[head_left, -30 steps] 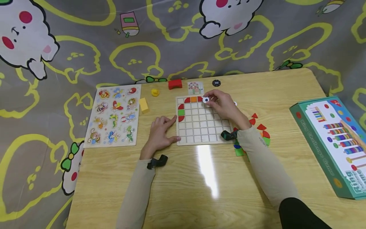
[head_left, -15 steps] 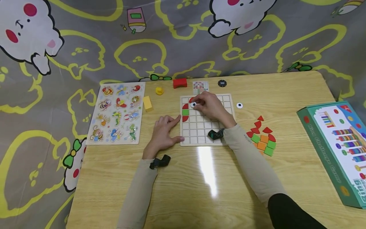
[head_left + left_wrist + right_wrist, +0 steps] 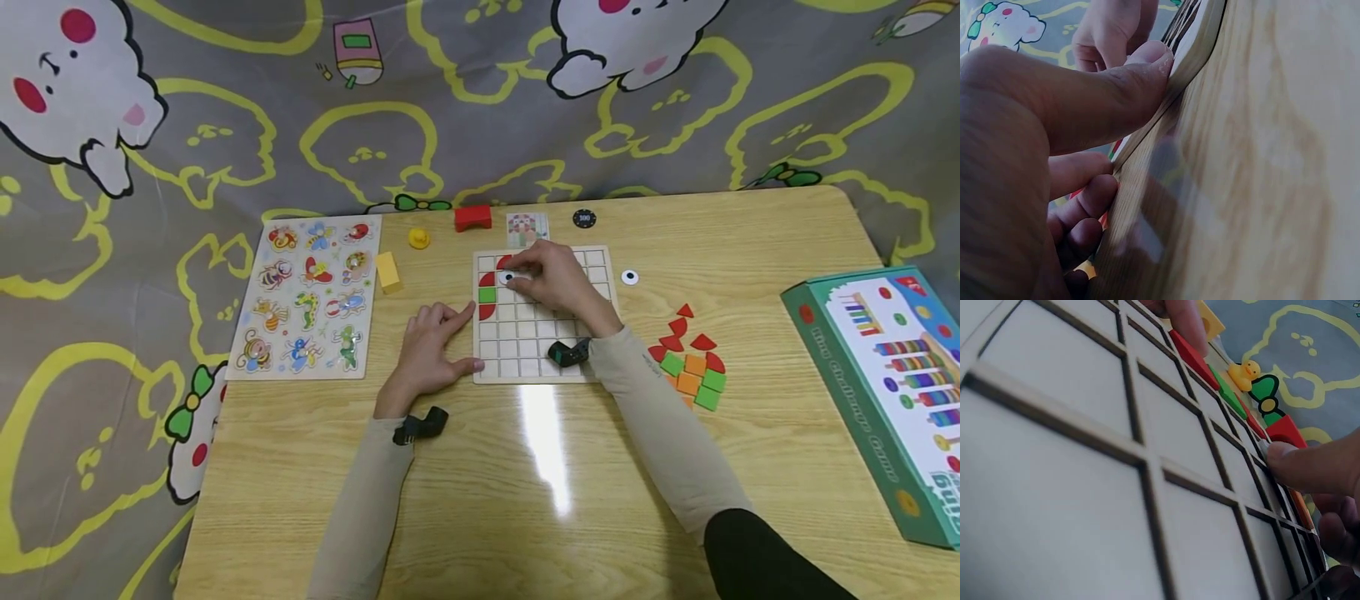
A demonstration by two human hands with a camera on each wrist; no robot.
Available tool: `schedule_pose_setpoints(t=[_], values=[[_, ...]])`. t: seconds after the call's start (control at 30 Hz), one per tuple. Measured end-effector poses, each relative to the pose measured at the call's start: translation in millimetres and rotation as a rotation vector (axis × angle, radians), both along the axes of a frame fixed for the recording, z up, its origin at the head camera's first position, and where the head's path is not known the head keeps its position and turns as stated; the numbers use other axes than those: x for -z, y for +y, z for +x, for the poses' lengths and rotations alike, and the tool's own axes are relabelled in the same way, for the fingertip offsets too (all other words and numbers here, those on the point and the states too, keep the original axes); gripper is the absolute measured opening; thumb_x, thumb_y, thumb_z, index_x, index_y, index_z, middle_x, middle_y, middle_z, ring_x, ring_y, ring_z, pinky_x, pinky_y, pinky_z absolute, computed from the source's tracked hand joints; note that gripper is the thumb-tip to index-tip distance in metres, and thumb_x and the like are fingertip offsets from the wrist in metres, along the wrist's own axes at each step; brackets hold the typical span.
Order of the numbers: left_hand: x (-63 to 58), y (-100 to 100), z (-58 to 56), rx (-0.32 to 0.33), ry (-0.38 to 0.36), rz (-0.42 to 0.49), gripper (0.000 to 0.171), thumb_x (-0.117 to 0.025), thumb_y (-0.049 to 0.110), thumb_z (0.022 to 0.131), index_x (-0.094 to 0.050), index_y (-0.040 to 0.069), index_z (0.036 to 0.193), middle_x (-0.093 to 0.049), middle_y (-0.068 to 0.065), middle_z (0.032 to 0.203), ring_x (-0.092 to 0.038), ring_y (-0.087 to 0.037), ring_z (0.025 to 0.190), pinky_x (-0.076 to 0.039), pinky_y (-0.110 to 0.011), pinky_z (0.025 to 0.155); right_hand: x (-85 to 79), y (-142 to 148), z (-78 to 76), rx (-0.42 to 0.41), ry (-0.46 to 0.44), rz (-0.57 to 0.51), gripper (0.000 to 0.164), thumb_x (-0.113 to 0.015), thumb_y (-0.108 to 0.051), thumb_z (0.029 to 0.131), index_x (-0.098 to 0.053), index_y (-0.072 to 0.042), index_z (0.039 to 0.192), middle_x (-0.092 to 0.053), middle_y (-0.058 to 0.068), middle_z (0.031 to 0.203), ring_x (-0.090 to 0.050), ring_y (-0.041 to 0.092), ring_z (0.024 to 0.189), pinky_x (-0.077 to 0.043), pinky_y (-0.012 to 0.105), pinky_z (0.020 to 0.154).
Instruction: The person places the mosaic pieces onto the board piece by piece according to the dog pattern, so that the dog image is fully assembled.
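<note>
My right hand [image 3: 557, 273] pinches a round white eye tile [image 3: 506, 277] between thumb and fingers, low over the upper left of a white gridded board [image 3: 529, 346]. In the right wrist view the thumb [image 3: 1310, 465] covers most of that tile. Red rounded tiles [image 3: 487, 312] and a green square [image 3: 487, 295] sit in the board's left column; a further red tile [image 3: 503, 262] shows in the top row. My left hand [image 3: 427, 350] is spread along the board's left edge, thumb and index fingertip against it. In the left wrist view its thumb [image 3: 1141, 81] presses the rim.
Another eye tile [image 3: 630, 277] lies right of the board, above a pile of red, orange and green tiles [image 3: 690, 367]. A picture card [image 3: 527, 227], black chip [image 3: 584, 218], red block [image 3: 472, 218], yellow duck [image 3: 418, 239], yellow block [image 3: 388, 272], insect puzzle [image 3: 303, 300] and game box [image 3: 877, 392] surround it.
My right hand has carried the eye tile from the board's top row left and down toward the second row, then stayed nearly still. The left hand keeps its place at the edge.
</note>
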State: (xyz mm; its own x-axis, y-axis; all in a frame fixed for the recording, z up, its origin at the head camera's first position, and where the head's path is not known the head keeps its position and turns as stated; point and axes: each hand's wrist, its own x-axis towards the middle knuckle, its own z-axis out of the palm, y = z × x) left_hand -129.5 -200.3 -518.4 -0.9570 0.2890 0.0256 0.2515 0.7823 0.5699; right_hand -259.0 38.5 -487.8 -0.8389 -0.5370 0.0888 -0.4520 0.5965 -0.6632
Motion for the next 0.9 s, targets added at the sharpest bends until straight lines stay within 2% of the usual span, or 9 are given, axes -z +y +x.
schedule_pose_setpoints(t=[0.13,0.37,0.53,0.63,0.7,0.9], values=[[-0.9,0.3,0.0,-0.002,0.003,-0.001,0.089,-0.075,0.057,0.079,-0.037,0.027,0.154,-0.045,0.001,0.112,-0.035,-0.02,0.097,-0.026,-0.036,0.084,-1.1,-2.5,1.9,0.016,0.017,0.01,0.023,-0.079,-0.023,0.085,-0.078,-0.013,0.105,-0.067,0.002,0.091,-0.056,0.018,0.08,-0.044,0.036,0.074],[-1.5,0.8,0.4,-0.001,-0.005,0.006,0.089,-0.076,0.056,0.078,-0.037,0.027,0.153,-0.045,0.001,0.111,-0.035,-0.02,0.096,-0.026,-0.036,0.084,-5.6,-6.5,2.7,0.027,-0.005,0.067,0.022,-0.078,-0.024,0.085,-0.078,-0.014,0.104,-0.07,0.0,0.093,-0.058,0.018,0.081,-0.044,0.037,0.074],[-2.0,0.7,1.0,-0.008,-0.008,0.001,0.089,-0.076,0.055,0.078,-0.037,0.027,0.153,-0.045,0.001,0.112,-0.035,-0.02,0.097,-0.026,-0.036,0.084,-3.8,2.4,1.2,0.004,0.014,-0.007,0.023,-0.078,-0.022,0.085,-0.078,-0.014,0.106,-0.069,0.002,0.094,-0.054,0.018,0.078,-0.042,0.035,0.07],[-1.1,0.7,1.5,-0.01,-0.013,-0.004,0.09,-0.076,0.056,0.078,-0.036,0.029,0.154,-0.045,0.002,0.113,-0.035,-0.019,0.098,-0.026,-0.035,0.085,-7.1,20.6,0.7,0.029,0.033,-0.075,0.024,-0.078,-0.021,0.085,-0.077,-0.011,0.107,-0.066,0.007,0.092,-0.053,0.02,0.077,-0.041,0.035,0.07],[-1.0,0.4,2.0,-0.008,-0.014,-0.004,0.09,-0.076,0.056,0.078,-0.036,0.029,0.154,-0.045,0.001,0.113,-0.035,-0.019,0.099,-0.026,-0.035,0.085,-12.3,39.0,1.3,0.08,0.03,-0.096,0.025,-0.078,-0.021,0.085,-0.076,-0.009,0.107,-0.064,0.009,0.092,-0.054,0.021,0.079,-0.041,0.035,0.072],[-2.1,4.7,3.0,-0.018,-0.016,0.006,0.09,-0.077,0.053,0.077,-0.036,0.029,0.154,-0.046,0.0,0.114,-0.035,-0.021,0.1,-0.026,-0.037,0.086,-25.4,113.1,6.7,0.274,-0.024,-0.031,0.032,-0.078,-0.024,0.085,-0.073,-0.007,0.111,-0.063,0.012,0.1,-0.053,0.025,0.086,-0.038,0.038,0.076]])
